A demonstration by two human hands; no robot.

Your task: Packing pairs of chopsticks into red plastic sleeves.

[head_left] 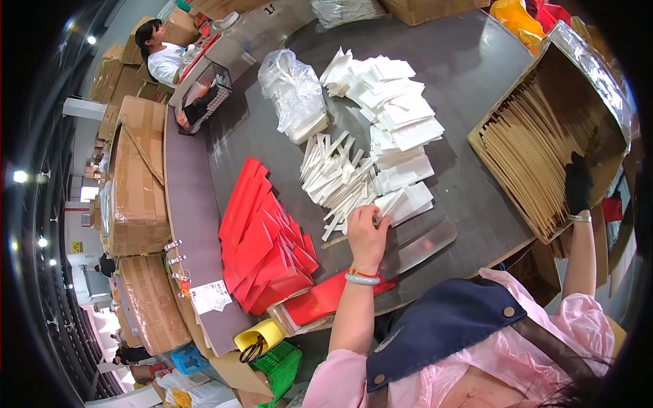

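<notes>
My left hand (367, 234), bare with a red cord and a pale bangle at the wrist, is closed in a pinch at the near end of a long overlapping pile of flat white paper pieces (408, 129). Its fingertips meet the edge of the nearest white piece (407, 202). Beside them lies a heap of narrow white strips (338, 175). My right hand (578, 183), in a black glove, reaches into an open carton (491, 173) and touches a packed row of brown cardboard pieces (524, 146). Its fingers are too dark to make out.
Red envelopes (262, 238) fan out at the left. A clear plastic bag (292, 92) of white pieces lies behind the strips. A translucent sheet (425, 246) is near the front edge. A black wire basket (204, 98) stands far left; a yellow holder (262, 333) contains scissors. Another person (164, 61) sits beyond.
</notes>
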